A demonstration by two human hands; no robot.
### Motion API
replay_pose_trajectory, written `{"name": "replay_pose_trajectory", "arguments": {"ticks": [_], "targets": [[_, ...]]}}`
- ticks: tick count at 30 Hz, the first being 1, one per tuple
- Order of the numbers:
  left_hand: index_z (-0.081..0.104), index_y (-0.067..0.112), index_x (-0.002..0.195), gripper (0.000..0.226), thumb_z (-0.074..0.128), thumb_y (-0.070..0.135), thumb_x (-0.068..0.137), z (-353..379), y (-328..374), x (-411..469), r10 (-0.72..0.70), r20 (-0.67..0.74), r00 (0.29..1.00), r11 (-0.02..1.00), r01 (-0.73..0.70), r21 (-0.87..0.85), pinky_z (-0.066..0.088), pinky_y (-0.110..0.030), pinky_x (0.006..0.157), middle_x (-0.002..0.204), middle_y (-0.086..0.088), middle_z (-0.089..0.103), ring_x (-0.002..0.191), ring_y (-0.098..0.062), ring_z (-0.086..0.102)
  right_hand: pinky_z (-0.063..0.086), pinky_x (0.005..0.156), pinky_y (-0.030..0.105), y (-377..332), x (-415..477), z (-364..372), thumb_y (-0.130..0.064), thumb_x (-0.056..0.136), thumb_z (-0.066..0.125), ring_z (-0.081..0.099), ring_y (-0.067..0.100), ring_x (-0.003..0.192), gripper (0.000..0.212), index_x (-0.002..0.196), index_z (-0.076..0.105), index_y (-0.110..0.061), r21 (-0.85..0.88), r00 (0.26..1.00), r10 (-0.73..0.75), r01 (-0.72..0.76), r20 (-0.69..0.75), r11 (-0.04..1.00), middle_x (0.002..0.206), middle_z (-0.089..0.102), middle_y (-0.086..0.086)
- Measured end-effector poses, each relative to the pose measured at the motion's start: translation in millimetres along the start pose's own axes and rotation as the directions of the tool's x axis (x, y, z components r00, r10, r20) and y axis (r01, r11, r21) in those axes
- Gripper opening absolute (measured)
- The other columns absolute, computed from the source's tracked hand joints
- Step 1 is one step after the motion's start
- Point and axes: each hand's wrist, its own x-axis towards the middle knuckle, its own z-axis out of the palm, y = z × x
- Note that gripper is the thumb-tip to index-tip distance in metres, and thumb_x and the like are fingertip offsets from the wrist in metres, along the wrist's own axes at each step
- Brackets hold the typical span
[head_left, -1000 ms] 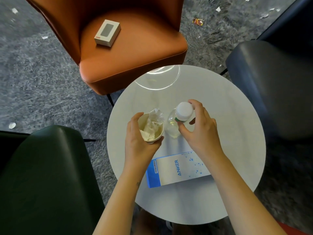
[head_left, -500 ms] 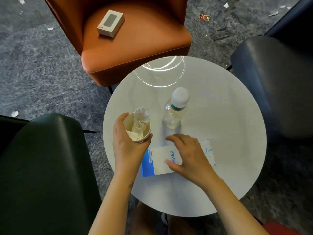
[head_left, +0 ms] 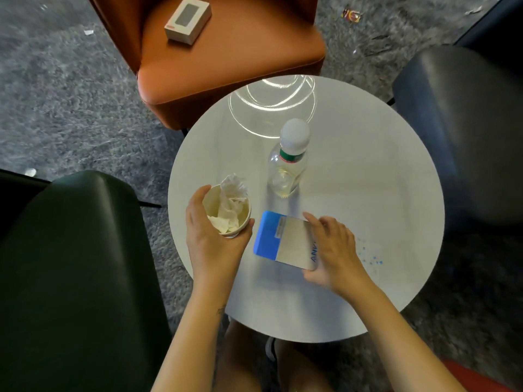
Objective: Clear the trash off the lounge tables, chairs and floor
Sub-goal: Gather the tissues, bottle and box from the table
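1. Seen from above: a round white table point(head_left: 368, 179) among lounge chairs. Clearing looks barely begun. A crumpled tissue point(head_left: 230, 199) sits inside a paper cup point(head_left: 223, 219), but most trash remains.
2. Left to collect: a clear bottle point(head_left: 288, 162) upright near the table's middle, a small box point(head_left: 188, 21) on the orange chair point(head_left: 240, 60), and a wrapper point(head_left: 351, 15) and paper scraps point(head_left: 88, 32) on the carpet.
3. Left hand point(head_left: 210, 247), at the table's left edge: fingers and thumb curled round the cup, holding it.
4. Right hand point(head_left: 334, 250), toward the near edge: thumb and fingers clamped across one end of a blue-and-white box point(head_left: 280, 241) — blurred, so I cannot tell whether it is clear of the tabletop.
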Motion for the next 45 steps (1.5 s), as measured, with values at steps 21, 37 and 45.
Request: {"name": "replay_pose_trajectory", "arguments": {"ticks": [21, 37, 45], "targets": [[0.041, 0.029, 0.124, 0.076, 0.084, 0.022, 0.063, 15.4, 24.7, 33.5, 0.078, 0.028, 0.997, 0.997, -0.078, 0.022, 0.027, 0.009, 0.078, 0.108, 0.030, 0.040, 0.103, 0.029, 0.033, 0.037, 0.069, 0.027, 23.6, 33.6, -26.1, -0.031, 0.057, 0.086, 0.050, 0.021, 0.091, 0.066, 0.103, 0.041, -0.017, 0.272, 0.834, 0.432, -0.528, 0.343, 0.804, 0.104, 0.051, 0.002], [0.039, 0.015, 0.130, 0.079, 0.083, 0.019, 0.066, -29.0, 63.8, 106.0, 0.048, -0.030, 0.998, 0.998, -0.047, 0.043, 0.036, -0.013, 0.085, 0.127, -0.006, 0.048, 0.112, -0.014, 0.046, 0.017, 0.101, 0.042, -68.0, 57.5, -170.2, -0.058, 0.062, 0.071, 0.008, 0.029, 0.139, 0.038, 0.083, 0.066, -0.027, -0.077, 0.926, -0.367, 0.360, -0.092, 0.930, 0.150, 0.025, -0.004], [0.039, 0.019, 0.130, 0.078, 0.084, 0.020, 0.066, -33.5, 58.0, 122.2, 0.004, 0.006, 1.000, 0.999, -0.005, 0.048, 0.043, -0.026, 0.089, 0.126, -0.004, 0.048, 0.112, -0.013, 0.046, 0.019, 0.103, 0.035, -81.5, 95.5, -148.9, -0.060, 0.069, 0.065, 0.009, 0.019, 0.135, 0.043, 0.096, 0.063, -0.027, -0.106, 0.946, -0.298, 0.312, 0.130, 0.944, 0.147, 0.021, -0.009]]}}
